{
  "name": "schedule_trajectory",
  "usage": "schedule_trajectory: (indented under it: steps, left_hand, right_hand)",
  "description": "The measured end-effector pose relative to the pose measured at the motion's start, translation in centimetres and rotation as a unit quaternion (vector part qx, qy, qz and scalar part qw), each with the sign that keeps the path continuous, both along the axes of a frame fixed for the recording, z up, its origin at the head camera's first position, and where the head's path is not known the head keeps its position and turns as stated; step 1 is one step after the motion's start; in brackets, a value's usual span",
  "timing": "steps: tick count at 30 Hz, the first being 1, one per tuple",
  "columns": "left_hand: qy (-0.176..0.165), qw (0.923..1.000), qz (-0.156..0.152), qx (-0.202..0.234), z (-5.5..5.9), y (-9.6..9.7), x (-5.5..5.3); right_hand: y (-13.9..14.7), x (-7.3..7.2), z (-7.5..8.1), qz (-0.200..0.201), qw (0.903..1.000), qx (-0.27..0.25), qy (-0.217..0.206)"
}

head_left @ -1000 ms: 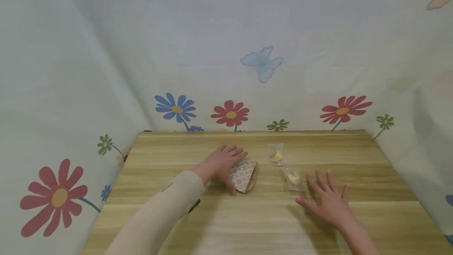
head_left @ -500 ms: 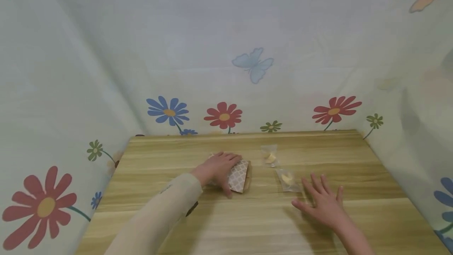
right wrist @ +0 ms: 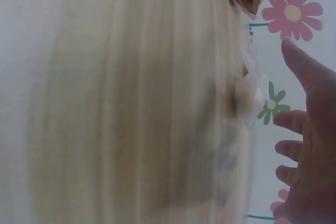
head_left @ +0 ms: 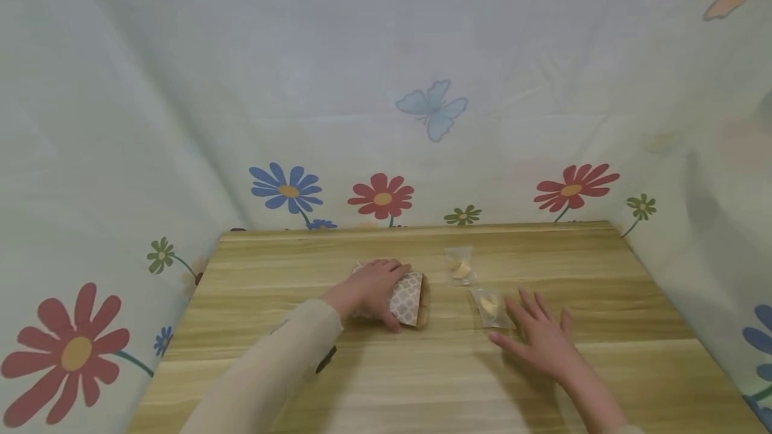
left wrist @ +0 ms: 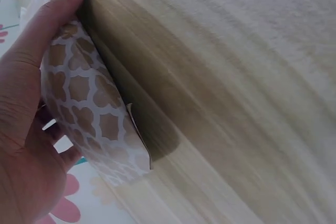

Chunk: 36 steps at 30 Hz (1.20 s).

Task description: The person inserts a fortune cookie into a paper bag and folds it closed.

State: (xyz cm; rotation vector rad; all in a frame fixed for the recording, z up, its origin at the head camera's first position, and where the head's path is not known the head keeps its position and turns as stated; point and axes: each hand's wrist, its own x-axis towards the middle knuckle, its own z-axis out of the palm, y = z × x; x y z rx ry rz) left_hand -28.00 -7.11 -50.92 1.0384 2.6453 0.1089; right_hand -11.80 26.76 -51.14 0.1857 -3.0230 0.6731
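A brown paper bag [head_left: 407,299] with a white lattice print lies on the table, its open mouth facing right. My left hand [head_left: 369,290] grips it across the top, thumb on the near side and fingers on the far side. The left wrist view shows the thumb along the edge of the patterned bag [left wrist: 100,103]. My right hand [head_left: 541,338] hovers with spread fingers beside the nearer clear packet [head_left: 490,305], which holds something pale yellow. A similar clear packet [head_left: 461,266] lies behind it. In the right wrist view the right hand [right wrist: 310,145] holds nothing.
The wood-grain table [head_left: 289,256] ends at a pale cloth backdrop [head_left: 338,72] printed with flowers and a butterfly. Cloth also rises at both sides. A small dark object [head_left: 326,359] shows at the left sleeve's edge.
My right hand has shifted slightly left, closer to the nearer packet. The left hand has settled further over the bag, and the bag's mouth shows wider. The head view has turned slightly.
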Motion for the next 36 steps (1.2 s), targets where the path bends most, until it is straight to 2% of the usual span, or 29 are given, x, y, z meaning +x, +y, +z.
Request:
schedule_trajectory:
  steps: [4, 8, 14, 20, 26, 32, 36]
  left_hand:
    - [0.013, 0.9992, -0.003, 0.037, -0.3, -0.6, 0.3]
    - [0.011, 0.9970, 0.008, 0.076, -0.5, -1.1, 0.7]
    - [0.013, 0.9920, 0.022, 0.124, -1.0, -1.6, 1.5]
    - [-0.005, 0.9854, 0.052, 0.162, -1.0, -2.4, 2.9]
    - [0.006, 0.9832, 0.052, 0.175, -1.1, -3.1, 3.9]
    - [0.019, 0.9839, 0.046, 0.171, -1.3, -3.5, 4.5]
    - [0.023, 0.9838, 0.049, 0.171, -1.4, -3.8, 5.0]
  right_hand:
    - [-0.2, -1.1, 0.6, 0.009, 0.9999, 0.001, 0.007]
    - [-0.4, -2.3, 1.2, 0.021, 0.9997, -0.011, 0.009]
    - [-0.8, -4.1, 1.8, 0.044, 0.9961, -0.076, -0.001]
    - [-1.1, -6.2, 2.4, 0.043, 0.9858, -0.154, -0.051]
    - [-1.3, -8.9, 2.3, 0.055, 0.9715, -0.224, -0.054]
    - [-1.2, -11.1, 1.9, 0.042, 0.9646, -0.243, -0.093]
    - [-1.3, -12.1, 1.7, 0.037, 0.9621, -0.242, -0.120]
